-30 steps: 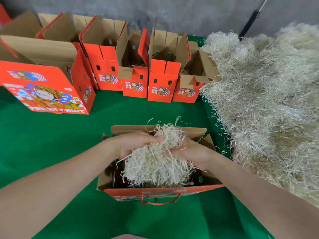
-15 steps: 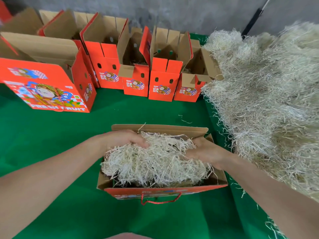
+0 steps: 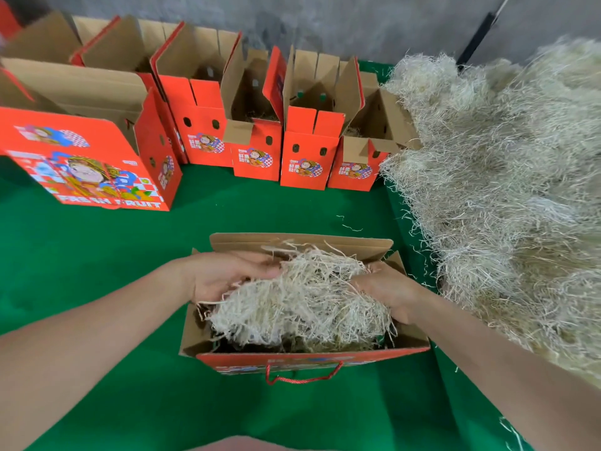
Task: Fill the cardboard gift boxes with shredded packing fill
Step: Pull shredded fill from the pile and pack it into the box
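Near box: the open cardboard box [image 3: 294, 359] sits low in the centre of the frame on the green worktop [image 3: 97, 262], flaps up, red rope handle [image 3: 304, 379] hanging off the front wall
Fill in the box: a pale clump of shredded fill [image 3: 302, 307] is inside and mounded above the rim, with dark gaps showing below it along the front, so I'd judge it is not yet packed down
Left hand: the left hand [image 3: 227, 278] is on the clump's left end, fingers [image 3: 265, 266] reaching almost straight across the top and pressing
Right hand: the right hand [image 3: 387, 292] is on the right end, fingers sunk among the strands, so I cannot tell how they are set
How it handles: looks very light, springy and loose; it should squash easily and puff back up, and strands will shed
Where to take hold: from both ends or from above with spread fingers, pushing down into the corners; pinching a few strands would only pull them free
The heap: the big supply heap [image 3: 507, 196] fills the right side of the frame, close to the box
Other boxes: a row of red boxes [image 3: 305, 157] stands open across the upper frame, a larger box [image 3: 87, 167] at upper left
Watch for: stray strands [image 3: 349, 224] lie on the worktop behind the box
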A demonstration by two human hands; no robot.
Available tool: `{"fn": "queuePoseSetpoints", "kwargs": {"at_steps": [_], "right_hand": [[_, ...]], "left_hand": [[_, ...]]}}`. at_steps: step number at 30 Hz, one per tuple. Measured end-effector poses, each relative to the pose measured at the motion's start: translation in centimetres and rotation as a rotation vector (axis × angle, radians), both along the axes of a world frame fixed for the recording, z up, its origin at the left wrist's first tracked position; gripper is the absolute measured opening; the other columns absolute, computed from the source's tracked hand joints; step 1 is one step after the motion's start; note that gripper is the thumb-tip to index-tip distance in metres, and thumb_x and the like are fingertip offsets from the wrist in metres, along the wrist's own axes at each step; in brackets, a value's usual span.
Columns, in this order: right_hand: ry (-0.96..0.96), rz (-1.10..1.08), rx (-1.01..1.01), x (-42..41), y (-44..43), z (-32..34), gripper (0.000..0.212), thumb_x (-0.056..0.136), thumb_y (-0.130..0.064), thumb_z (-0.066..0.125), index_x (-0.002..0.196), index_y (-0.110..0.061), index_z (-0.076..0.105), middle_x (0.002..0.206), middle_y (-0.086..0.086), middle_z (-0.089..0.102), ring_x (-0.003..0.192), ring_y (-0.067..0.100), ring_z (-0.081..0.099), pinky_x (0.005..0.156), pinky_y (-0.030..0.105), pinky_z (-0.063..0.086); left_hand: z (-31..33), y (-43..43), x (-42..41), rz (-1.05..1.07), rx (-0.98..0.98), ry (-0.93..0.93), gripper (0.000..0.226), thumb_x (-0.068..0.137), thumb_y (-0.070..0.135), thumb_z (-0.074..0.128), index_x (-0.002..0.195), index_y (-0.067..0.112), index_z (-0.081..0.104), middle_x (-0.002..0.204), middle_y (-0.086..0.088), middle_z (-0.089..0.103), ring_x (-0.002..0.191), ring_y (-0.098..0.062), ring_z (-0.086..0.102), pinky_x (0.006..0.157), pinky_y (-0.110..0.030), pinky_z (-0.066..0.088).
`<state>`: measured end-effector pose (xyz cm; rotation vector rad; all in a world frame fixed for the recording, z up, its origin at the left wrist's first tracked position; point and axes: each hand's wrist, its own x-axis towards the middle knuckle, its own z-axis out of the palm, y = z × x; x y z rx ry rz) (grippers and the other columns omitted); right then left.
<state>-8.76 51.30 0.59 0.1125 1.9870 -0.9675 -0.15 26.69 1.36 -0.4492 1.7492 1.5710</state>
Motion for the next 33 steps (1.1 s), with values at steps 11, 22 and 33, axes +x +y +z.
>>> {"fn": "queuePoseSetpoints", "kwargs": {"at_steps": [11, 22, 33], "right_hand": [[-0.175, 0.212, -0.1, 1.1, -1.4, 0.7, 0.126, 0.059, -0.035, 0.082, 0.148, -0.012, -0.004, 0.155, 0.007, 0.012, 0.142, 0.024, 0.011, 0.114, 0.047, 0.004], [-0.019, 0.037, -0.132, 1.0, -2.4, 0.4, 0.096, 0.068, -0.015, 0.075, 0.144, -0.005, 0.018, 0.146, 0.015, 0.03, 0.133, 0.033, 0.031, 0.111, 0.05, 0.024], [0.011, 0.03, -0.082, 1.7, -3.2, 0.5, 0.107, 0.069, -0.032, 0.078, 0.148, -0.014, 0.007, 0.152, 0.011, 0.022, 0.136, 0.029, 0.026, 0.108, 0.049, 0.024]], "left_hand": [[-1.3, 3.1, -0.4, 0.354, -0.033, 0.024, 0.039, 0.087, -0.011, 0.044, 0.122, 0.004, 0.051, 0.134, -0.014, 0.043, 0.124, -0.023, 0.041, 0.101, -0.033, 0.034], [-0.5, 3.0, 0.2, 0.279, -0.102, 0.128, 0.015, 0.072, 0.007, 0.072, 0.067, 0.017, 0.063, 0.083, 0.003, 0.061, 0.076, -0.008, 0.057, 0.066, -0.031, 0.052], [0.0, 4.3, 0.0, 0.161, 0.154, -0.055, 0.054, 0.06, 0.022, 0.081, 0.105, 0.007, 0.055, 0.135, -0.012, 0.043, 0.129, -0.022, 0.035, 0.11, -0.053, 0.025]]}}
